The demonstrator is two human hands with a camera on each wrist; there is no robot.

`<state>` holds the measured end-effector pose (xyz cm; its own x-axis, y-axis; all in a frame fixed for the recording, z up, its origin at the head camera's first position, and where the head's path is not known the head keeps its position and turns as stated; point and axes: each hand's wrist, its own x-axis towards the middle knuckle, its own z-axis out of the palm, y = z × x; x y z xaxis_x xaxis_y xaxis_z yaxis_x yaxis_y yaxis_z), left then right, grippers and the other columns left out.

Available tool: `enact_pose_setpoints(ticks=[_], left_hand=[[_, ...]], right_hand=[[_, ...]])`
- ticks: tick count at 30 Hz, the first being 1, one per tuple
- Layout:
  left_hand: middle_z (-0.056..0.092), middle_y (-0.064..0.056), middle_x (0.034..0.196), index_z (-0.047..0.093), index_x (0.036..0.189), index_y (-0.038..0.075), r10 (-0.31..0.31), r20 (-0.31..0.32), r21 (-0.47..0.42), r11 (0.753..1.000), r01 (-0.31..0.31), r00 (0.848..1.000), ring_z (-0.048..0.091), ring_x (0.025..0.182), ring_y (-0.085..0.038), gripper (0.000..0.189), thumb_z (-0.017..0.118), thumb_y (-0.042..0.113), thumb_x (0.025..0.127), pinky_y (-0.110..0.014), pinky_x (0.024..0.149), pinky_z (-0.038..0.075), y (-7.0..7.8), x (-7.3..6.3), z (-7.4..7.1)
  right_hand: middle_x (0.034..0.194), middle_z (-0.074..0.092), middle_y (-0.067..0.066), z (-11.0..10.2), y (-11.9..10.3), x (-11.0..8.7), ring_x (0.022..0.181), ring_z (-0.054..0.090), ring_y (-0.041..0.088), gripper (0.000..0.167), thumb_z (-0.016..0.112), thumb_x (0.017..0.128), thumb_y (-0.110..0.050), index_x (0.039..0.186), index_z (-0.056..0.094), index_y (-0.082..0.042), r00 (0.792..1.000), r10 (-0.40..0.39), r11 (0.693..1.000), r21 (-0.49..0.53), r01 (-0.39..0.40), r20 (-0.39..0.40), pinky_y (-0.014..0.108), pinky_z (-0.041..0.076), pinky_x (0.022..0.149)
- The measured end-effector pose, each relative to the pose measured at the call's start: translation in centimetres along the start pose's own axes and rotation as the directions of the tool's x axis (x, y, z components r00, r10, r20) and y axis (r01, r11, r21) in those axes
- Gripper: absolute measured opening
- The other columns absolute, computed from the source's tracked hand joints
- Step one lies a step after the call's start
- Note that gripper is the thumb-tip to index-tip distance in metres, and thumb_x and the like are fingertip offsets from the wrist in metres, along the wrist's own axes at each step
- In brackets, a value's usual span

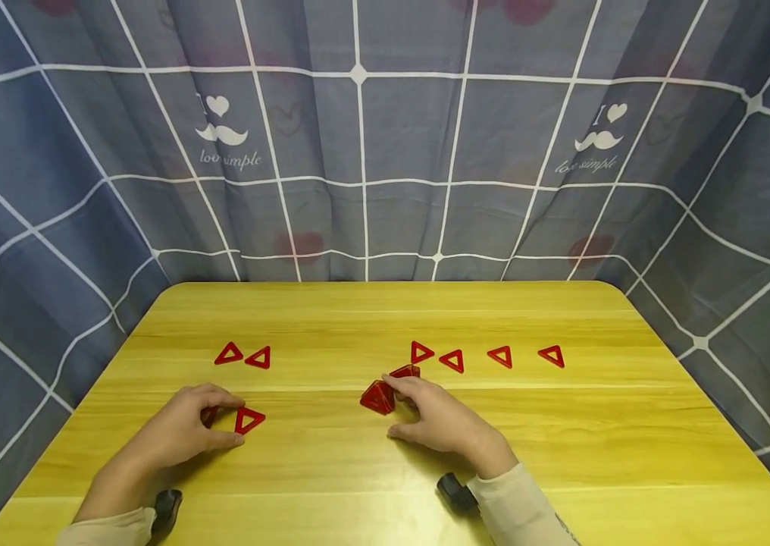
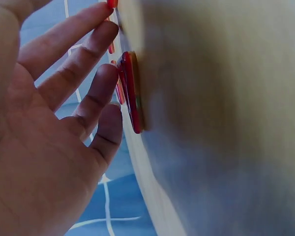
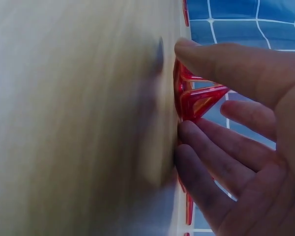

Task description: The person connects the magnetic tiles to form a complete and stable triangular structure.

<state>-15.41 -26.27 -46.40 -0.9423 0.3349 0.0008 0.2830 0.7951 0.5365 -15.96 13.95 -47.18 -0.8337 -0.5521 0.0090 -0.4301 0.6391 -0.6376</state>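
My left hand rests low over the wood-patterned table. Its thumb and index finger pinch a flat red triangle frame at two corners. Partly covered by this hand is another red triangle; in the left wrist view a red triangle lies close beside the smaller fingers. My right hand is spread beside a small red pyramid made of triangle pieces. Its index fingertip is right at the pyramid's top, while the thumb stands apart below. Behind those fingers sits another raised red piece, partly hidden.
Two loose red triangles, one of them a left-hand triangle, lie behind my left hand. Several more stretch in a row to the right, ending with a far triangle. A blue-grey checked curtain hangs behind the table.
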Motion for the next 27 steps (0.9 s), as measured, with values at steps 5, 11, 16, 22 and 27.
enact_pose_setpoints(ticks=[5, 11, 16, 22, 27], left_hand=[[0.066, 0.001, 0.110, 0.075, 0.111, 0.013, 0.008, -0.003, 0.012, 1.000, -0.008, 1.000, 0.055, 0.104, -0.028, 0.052, 0.092, 0.040, 0.070, -0.046, 0.087, 0.046, 0.1, 0.2, 0.2], [0.067, 0.005, 0.104, 0.072, 0.114, 0.009, 0.025, 0.055, -0.109, 0.994, -0.019, 0.998, 0.059, 0.100, -0.022, 0.053, 0.091, 0.034, 0.072, -0.038, 0.089, 0.049, 1.6, 1.3, 0.9], [0.065, 0.004, 0.094, 0.070, 0.117, 0.007, 0.074, 0.124, -0.241, 0.970, -0.043, 0.990, 0.057, 0.088, -0.021, 0.049, 0.090, 0.025, 0.076, -0.032, 0.079, 0.049, 4.2, 3.2, 2.2], [0.064, 0.008, 0.095, 0.072, 0.112, 0.014, 0.170, 0.152, -0.238, 0.962, -0.131, 0.974, 0.055, 0.090, -0.021, 0.040, 0.088, 0.022, 0.076, -0.033, 0.079, 0.047, 7.6, 5.3, 3.9], [0.066, 0.009, 0.094, 0.073, 0.115, 0.010, 0.226, 0.210, -0.286, 0.944, -0.161, 0.951, 0.056, 0.086, -0.022, 0.043, 0.088, 0.017, 0.075, -0.032, 0.075, 0.049, 10.2, 6.7, 5.6]], right_hand=[[0.137, 0.056, 0.008, 0.0, 0.1, 0.0, 0.122, 0.055, 0.021, 0.077, 0.081, 0.088, -0.021, 0.153, 0.042, -0.007, 1.000, 0.010, 1.000, 0.028, -0.010, 0.008, 0.041, 0.042, 0.105], [0.133, 0.058, 0.006, 0.0, 0.1, 0.1, 0.119, 0.057, 0.021, 0.076, 0.081, 0.088, -0.019, 0.152, 0.043, -0.005, 1.000, 0.005, 0.998, 0.064, -0.006, 0.011, 0.039, 0.044, 0.103], [0.134, 0.058, 0.006, -0.1, 0.3, 0.1, 0.120, 0.057, 0.021, 0.076, 0.081, 0.088, -0.019, 0.151, 0.043, -0.006, 1.000, 0.011, 0.998, 0.069, -0.012, 0.013, 0.039, 0.043, 0.104], [0.135, 0.058, 0.006, -0.2, 0.3, 0.1, 0.120, 0.057, 0.021, 0.074, 0.081, 0.088, -0.019, 0.151, 0.044, -0.006, 1.000, 0.013, 0.998, 0.066, -0.014, 0.012, 0.039, 0.043, 0.104], [0.134, 0.059, 0.006, -0.3, 0.3, 0.2, 0.120, 0.058, 0.022, 0.073, 0.081, 0.088, -0.017, 0.150, 0.044, -0.005, 1.000, 0.008, 0.995, 0.097, -0.009, 0.008, 0.039, 0.043, 0.104]])
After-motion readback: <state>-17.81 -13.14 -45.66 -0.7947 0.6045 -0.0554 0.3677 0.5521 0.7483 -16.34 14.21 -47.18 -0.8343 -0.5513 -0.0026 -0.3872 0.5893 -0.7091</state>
